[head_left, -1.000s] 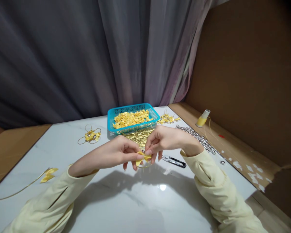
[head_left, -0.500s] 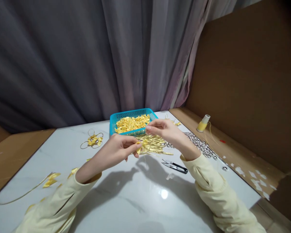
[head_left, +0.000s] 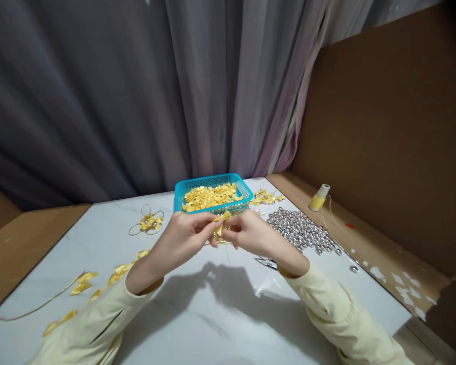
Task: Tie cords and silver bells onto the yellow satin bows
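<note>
My left hand (head_left: 186,237) and my right hand (head_left: 251,234) meet above the white table (head_left: 213,314), fingers pinched on a small yellow ribbon bow (head_left: 221,223) between them. A thin gold cord hangs under the bow. Just behind the hands stands a teal basket (head_left: 213,183) filled with yellow ribbon pieces. A bundle of gold cords lies below the hands, mostly hidden by them. Small black snips (head_left: 266,262) peek out under my right wrist.
A heap of silver bells (head_left: 302,230) lies at the right. A finished bow with loops (head_left: 149,221) sits left of the basket, more finished bows (head_left: 264,196) to its right. Yellow ribbon with bows (head_left: 83,281) trails at the left. A thread spool (head_left: 319,197) stands on the wooden ledge.
My right hand went out toward the basket and came back to the left hand. Both hands now pinch the bow, closer to the basket than before.
</note>
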`<action>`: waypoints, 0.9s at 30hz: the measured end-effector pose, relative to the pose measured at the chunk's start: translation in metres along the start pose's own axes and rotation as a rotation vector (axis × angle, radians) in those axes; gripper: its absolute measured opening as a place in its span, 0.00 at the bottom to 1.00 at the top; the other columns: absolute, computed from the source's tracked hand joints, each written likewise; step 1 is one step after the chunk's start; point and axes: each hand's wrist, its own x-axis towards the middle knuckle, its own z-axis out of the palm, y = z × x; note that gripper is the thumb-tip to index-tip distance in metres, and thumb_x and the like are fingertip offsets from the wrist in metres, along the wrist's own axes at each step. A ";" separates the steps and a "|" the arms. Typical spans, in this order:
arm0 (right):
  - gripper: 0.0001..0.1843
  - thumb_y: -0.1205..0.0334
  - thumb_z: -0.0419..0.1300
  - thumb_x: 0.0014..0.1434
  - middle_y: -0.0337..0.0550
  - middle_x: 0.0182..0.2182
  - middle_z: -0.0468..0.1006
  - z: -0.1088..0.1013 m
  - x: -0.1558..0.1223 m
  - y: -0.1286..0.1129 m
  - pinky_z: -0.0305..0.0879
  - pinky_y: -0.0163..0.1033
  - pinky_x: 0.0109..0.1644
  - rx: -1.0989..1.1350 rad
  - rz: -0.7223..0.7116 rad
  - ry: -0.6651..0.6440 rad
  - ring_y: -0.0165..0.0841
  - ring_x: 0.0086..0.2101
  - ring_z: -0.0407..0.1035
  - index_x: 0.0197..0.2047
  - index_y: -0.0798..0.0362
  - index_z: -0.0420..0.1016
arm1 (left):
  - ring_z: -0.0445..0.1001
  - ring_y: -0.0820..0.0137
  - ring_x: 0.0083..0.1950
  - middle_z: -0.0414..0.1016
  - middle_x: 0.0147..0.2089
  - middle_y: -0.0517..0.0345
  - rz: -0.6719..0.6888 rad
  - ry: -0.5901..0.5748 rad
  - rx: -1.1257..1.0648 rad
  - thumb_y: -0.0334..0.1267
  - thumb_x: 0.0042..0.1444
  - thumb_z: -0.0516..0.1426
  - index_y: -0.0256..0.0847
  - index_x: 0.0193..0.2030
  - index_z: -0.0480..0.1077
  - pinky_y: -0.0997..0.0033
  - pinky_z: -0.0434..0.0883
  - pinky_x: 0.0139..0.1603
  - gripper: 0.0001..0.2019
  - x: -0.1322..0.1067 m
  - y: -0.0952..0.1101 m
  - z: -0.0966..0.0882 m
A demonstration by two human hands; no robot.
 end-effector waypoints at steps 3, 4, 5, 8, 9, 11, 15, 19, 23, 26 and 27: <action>0.15 0.66 0.52 0.52 0.33 0.12 0.58 0.001 0.001 0.000 0.44 0.32 0.20 0.036 -0.002 0.032 0.22 0.16 0.49 0.16 0.56 0.63 | 0.58 0.82 0.13 0.75 0.18 0.66 0.062 0.048 0.049 0.33 0.57 0.54 0.38 0.27 0.74 0.81 0.54 0.14 0.10 -0.002 -0.003 0.003; 0.15 0.67 0.52 0.52 0.32 0.12 0.57 0.002 0.001 0.000 0.44 0.32 0.20 0.032 -0.014 0.053 0.22 0.17 0.48 0.15 0.56 0.62 | 0.59 0.82 0.13 0.75 0.18 0.66 0.081 0.061 0.065 0.32 0.57 0.54 0.38 0.27 0.74 0.80 0.54 0.14 0.10 -0.002 -0.004 0.004; 0.14 0.68 0.52 0.51 0.32 0.12 0.55 0.002 0.001 0.000 0.43 0.32 0.20 0.022 -0.030 0.071 0.22 0.17 0.47 0.15 0.56 0.62 | 0.59 0.82 0.14 0.75 0.18 0.66 0.099 0.068 0.078 0.32 0.57 0.54 0.38 0.27 0.74 0.80 0.54 0.14 0.10 -0.003 -0.005 0.004; 0.13 0.72 0.53 0.47 0.31 0.13 0.52 0.004 -0.001 0.001 0.40 0.33 0.21 -0.026 -0.059 0.111 0.22 0.18 0.44 0.14 0.57 0.62 | 0.58 0.82 0.13 0.75 0.18 0.66 0.140 0.052 0.106 0.29 0.56 0.53 0.38 0.25 0.73 0.80 0.55 0.15 0.11 -0.005 -0.004 0.006; 0.12 0.74 0.53 0.46 0.31 0.13 0.52 0.005 -0.001 0.001 0.39 0.33 0.21 -0.041 -0.063 0.119 0.22 0.18 0.44 0.14 0.57 0.63 | 0.58 0.82 0.13 0.75 0.18 0.66 0.151 0.043 0.114 0.29 0.56 0.53 0.38 0.25 0.72 0.80 0.55 0.15 0.11 -0.006 -0.004 0.007; 0.11 0.74 0.54 0.45 0.32 0.13 0.53 0.005 -0.001 0.001 0.39 0.33 0.21 -0.062 -0.078 0.133 0.22 0.19 0.45 0.14 0.57 0.65 | 0.59 0.82 0.13 0.75 0.17 0.66 0.167 0.032 0.133 0.28 0.56 0.53 0.37 0.23 0.72 0.80 0.57 0.16 0.12 -0.006 -0.003 0.007; 0.10 0.75 0.54 0.45 0.33 0.13 0.58 0.006 0.001 0.002 0.41 0.32 0.21 -0.058 -0.105 0.167 0.22 0.19 0.48 0.16 0.58 0.70 | 0.64 0.81 0.14 0.74 0.17 0.66 0.162 0.040 0.147 0.28 0.56 0.53 0.37 0.28 0.75 0.80 0.57 0.17 0.10 -0.006 -0.003 0.008; 0.08 0.74 0.56 0.44 0.32 0.12 0.59 0.005 0.003 0.002 0.44 0.30 0.21 0.022 -0.072 0.238 0.22 0.18 0.50 0.17 0.59 0.71 | 0.66 0.80 0.16 0.75 0.18 0.65 0.125 0.078 0.153 0.30 0.56 0.54 0.38 0.29 0.76 0.80 0.58 0.17 0.10 -0.006 -0.002 0.007; 0.07 0.69 0.59 0.43 0.31 0.12 0.58 0.002 0.004 0.002 0.46 0.30 0.21 0.157 0.027 0.240 0.22 0.17 0.50 0.16 0.58 0.69 | 0.65 0.79 0.15 0.76 0.18 0.65 0.074 0.089 0.184 0.31 0.56 0.54 0.39 0.28 0.76 0.79 0.57 0.17 0.11 -0.005 0.002 0.005; 0.08 0.67 0.60 0.42 0.31 0.12 0.59 0.002 0.006 0.005 0.46 0.30 0.20 0.227 0.037 0.218 0.22 0.17 0.51 0.16 0.57 0.67 | 0.63 0.79 0.15 0.76 0.19 0.65 0.059 0.081 0.182 0.31 0.56 0.53 0.40 0.29 0.76 0.78 0.57 0.18 0.11 -0.005 0.004 0.005; 0.08 0.67 0.60 0.42 0.31 0.12 0.59 0.003 0.007 0.006 0.46 0.30 0.20 0.242 0.032 0.216 0.22 0.17 0.51 0.17 0.57 0.66 | 0.63 0.79 0.15 0.77 0.19 0.65 0.056 0.079 0.178 0.31 0.56 0.53 0.40 0.28 0.76 0.78 0.57 0.18 0.11 -0.004 0.004 0.005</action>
